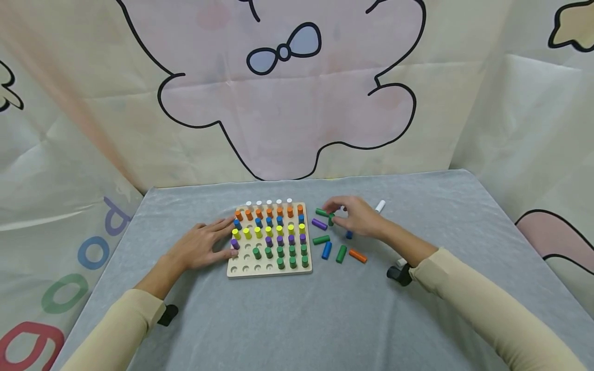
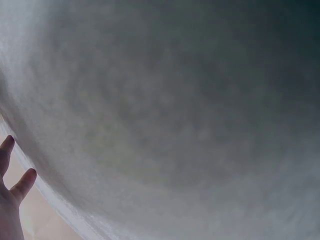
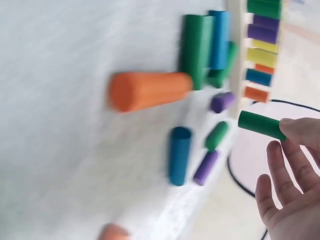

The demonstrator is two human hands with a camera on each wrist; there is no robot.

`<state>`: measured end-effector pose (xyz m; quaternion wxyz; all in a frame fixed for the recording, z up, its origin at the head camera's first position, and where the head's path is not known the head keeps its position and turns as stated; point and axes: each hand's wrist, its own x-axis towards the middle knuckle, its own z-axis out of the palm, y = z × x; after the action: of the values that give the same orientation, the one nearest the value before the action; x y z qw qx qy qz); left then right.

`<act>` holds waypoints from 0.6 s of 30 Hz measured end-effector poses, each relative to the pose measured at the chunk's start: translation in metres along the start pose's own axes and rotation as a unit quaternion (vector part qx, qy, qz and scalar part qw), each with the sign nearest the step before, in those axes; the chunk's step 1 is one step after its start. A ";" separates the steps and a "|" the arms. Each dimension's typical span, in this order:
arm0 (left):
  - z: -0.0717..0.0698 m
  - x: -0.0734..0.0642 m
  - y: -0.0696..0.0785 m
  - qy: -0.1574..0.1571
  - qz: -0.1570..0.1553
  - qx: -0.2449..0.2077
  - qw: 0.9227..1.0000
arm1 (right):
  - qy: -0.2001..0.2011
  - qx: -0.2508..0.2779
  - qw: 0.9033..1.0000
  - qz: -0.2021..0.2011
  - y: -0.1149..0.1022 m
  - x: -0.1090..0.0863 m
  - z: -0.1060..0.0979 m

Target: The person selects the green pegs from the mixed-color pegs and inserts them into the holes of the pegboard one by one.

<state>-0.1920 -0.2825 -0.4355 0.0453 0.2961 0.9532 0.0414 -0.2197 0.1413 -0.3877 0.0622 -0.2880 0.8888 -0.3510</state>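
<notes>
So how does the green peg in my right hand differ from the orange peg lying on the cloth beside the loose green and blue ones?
Colour: the held peg is green, the other peg orange. State: the green one is pinched in your right hand, while the orange one lies untouched on the cloth. Both are plain cylinders, out of the board.
</notes>
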 end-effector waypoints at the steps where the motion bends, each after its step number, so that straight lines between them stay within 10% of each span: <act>1: 0.000 0.000 0.000 0.001 0.001 0.000 1.000 | 0.004 0.006 1.000 -0.005 -0.003 0.000 -0.002; 18: -0.001 -0.001 0.001 0.009 0.007 -0.002 1.000 | 0.031 0.048 0.993 -0.106 -0.066 0.018 0.012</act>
<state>-0.1904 -0.2825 -0.4343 0.0369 0.3023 0.9514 0.0464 -0.2001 0.0858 -0.3517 0.0109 -0.3664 0.8368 -0.4067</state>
